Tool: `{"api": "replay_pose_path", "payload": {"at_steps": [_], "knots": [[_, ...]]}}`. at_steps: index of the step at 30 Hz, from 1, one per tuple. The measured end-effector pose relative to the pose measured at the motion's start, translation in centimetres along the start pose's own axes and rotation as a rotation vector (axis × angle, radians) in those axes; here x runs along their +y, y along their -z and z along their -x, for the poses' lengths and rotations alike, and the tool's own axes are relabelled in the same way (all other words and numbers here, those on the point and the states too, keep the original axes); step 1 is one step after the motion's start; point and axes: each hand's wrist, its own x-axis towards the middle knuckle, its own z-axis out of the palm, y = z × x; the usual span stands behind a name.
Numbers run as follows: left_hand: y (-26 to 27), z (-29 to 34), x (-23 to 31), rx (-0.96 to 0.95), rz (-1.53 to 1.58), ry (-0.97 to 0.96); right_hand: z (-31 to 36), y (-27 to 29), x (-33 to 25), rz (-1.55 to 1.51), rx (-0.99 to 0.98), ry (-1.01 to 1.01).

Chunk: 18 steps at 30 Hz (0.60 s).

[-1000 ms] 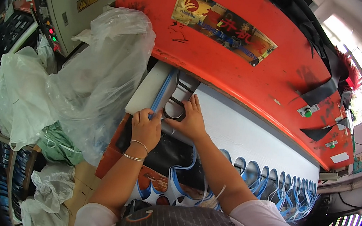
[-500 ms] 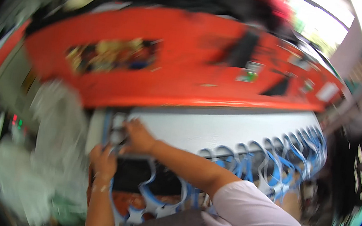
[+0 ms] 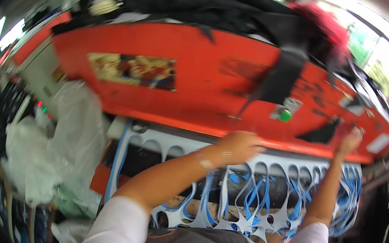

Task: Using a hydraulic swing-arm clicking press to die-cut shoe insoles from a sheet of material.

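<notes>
My left hand is at the lower front edge of a wide red machine beam, above a white sheet. Its fingers look curled, and whatever they might hold is hidden. Farther right, my right hand is raised in front of the beam's right part; motion smears its fingers. Toward me the sheet ends in a cut-out lattice of white and blue strips, with rounded gaps, hanging over the front. A green button sits on the beam between my hands.
Clear plastic bags hang at the left, beside a grey cabinet. Black material lies on top of the beam, and a black strip drapes down its front. A red fluffy bundle is at the upper right.
Both hands have left the sheet's left end, where they were at a small metal piece. My left hand moved right to the beam's edge; my right swung far right. The view has shifted.
</notes>
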Motion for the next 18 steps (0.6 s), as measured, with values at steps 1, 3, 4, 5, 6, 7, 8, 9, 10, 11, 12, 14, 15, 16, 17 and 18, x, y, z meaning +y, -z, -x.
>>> {"api": "replay_pose_path", "payload": {"at_steps": [1,3,4,5,6,7,8,9,10,11,12,14,15,16,17,18], "knots": [[0.1,-2.1,2.1,0.071,0.065,-0.049,-3.9,1.0,2.9,0.053,-0.169,0.114],[1.7,-5.7,5.6,0.115,-0.097,-0.153,-7.4,0.6,6.1,0.318,-0.002,-0.197],[2.8,-6.8,6.9,0.107,-0.267,-0.177,-9.2,1.0,6.8,0.548,0.076,-0.256],[2.9,-8.2,6.2,0.112,-0.290,-0.124,-8.5,-1.6,6.5,0.466,0.170,-0.357],[3.4,-9.1,5.9,0.102,-0.312,-0.035,-8.7,-2.1,5.4,0.398,0.287,-0.453],[3.4,-9.5,5.2,0.078,-0.340,0.077,-7.7,-3.1,4.4,0.284,0.220,-0.505],[3.0,-8.9,5.0,0.074,-0.347,0.111,-7.1,-2.9,3.6,0.182,0.164,-0.552],[2.4,-8.3,5.9,0.114,-0.306,0.072,-8.5,-0.9,4.8,0.216,0.127,-0.499],[1.6,-7.2,6.1,0.144,-0.286,0.066,-7.6,-0.3,4.5,0.206,0.109,-0.506],[0.9,-4.6,6.0,0.221,-0.156,0.120,-6.5,0.3,4.0,0.162,0.009,-0.507],[0.8,-1.7,6.3,0.200,-0.123,0.172,-6.0,1.0,3.4,0.112,-0.085,-0.501],[0.0,4.1,6.8,0.284,0.040,0.224,-8.3,3.7,6.1,0.207,-0.071,-0.471],[-0.5,8.0,6.4,0.241,-0.043,0.444,-7.3,3.2,5.3,0.140,-0.093,-0.500],[-0.4,11.2,6.5,0.240,-0.082,0.540,-7.8,3.8,5.9,0.141,-0.092,-0.495],[-0.5,14.6,6.7,0.301,-0.089,0.634,-8.6,4.1,6.7,0.187,-0.079,-0.483],[-0.8,17.8,7.3,0.360,-0.097,0.740,-8.8,4.2,7.1,0.233,-0.078,-0.473]]}}
